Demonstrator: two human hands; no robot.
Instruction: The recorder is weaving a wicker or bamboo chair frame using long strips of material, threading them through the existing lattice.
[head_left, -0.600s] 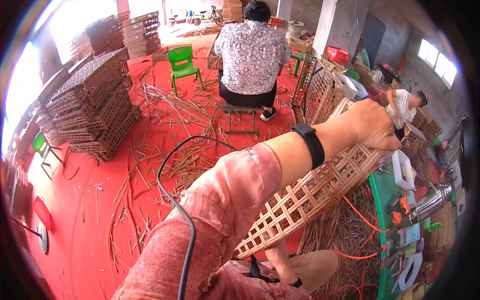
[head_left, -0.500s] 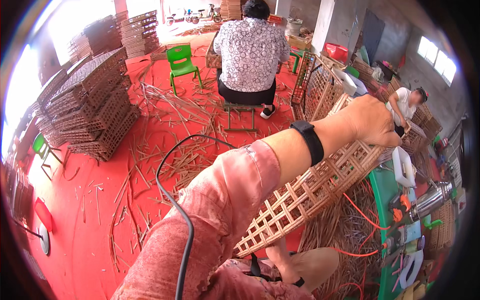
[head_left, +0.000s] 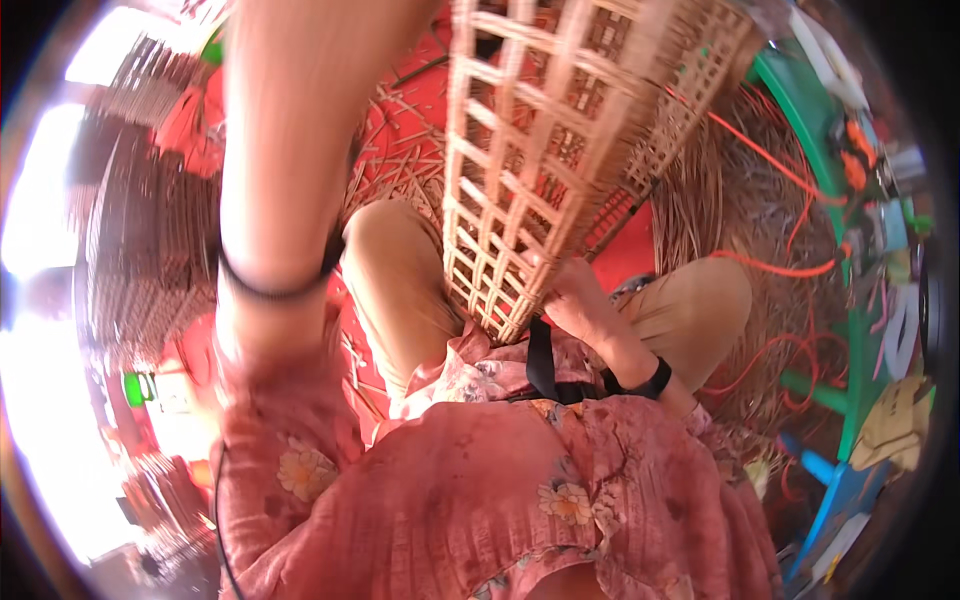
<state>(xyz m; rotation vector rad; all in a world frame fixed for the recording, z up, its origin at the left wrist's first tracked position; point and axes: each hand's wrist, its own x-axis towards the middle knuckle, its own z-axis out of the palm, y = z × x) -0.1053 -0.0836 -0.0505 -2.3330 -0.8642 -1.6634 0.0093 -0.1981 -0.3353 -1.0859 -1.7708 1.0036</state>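
Note:
A light-brown openwork basket [head_left: 515, 165], woven from flat strips, stands tilted on end in front of my lap, between my knees. My right hand [head_left: 578, 300] closes on its lower side near the narrow bottom end, and a fingertip shows at the lattice. Part of that hand is hidden behind the weave. My left arm [head_left: 290, 160], bare from the sleeve up and wearing a dark band, is raised close to the camera and blurred. It runs out over the top edge, so the left fingers and anything they hold are out of sight.
Stacked woven panels [head_left: 150, 235] stand on the left. At right, a green table edge [head_left: 800, 120] holds orange-handled tools [head_left: 856, 155]; orange cord [head_left: 770, 265] loops below it. Loose strips [head_left: 690, 200] hang or lie near my right knee, with more scraps on the red floor.
My view has tipped down toward my lap. The left arm has swung from the basket's far upper end up and leftward, and the basket now stands more upright. The right hand stays at its lower end.

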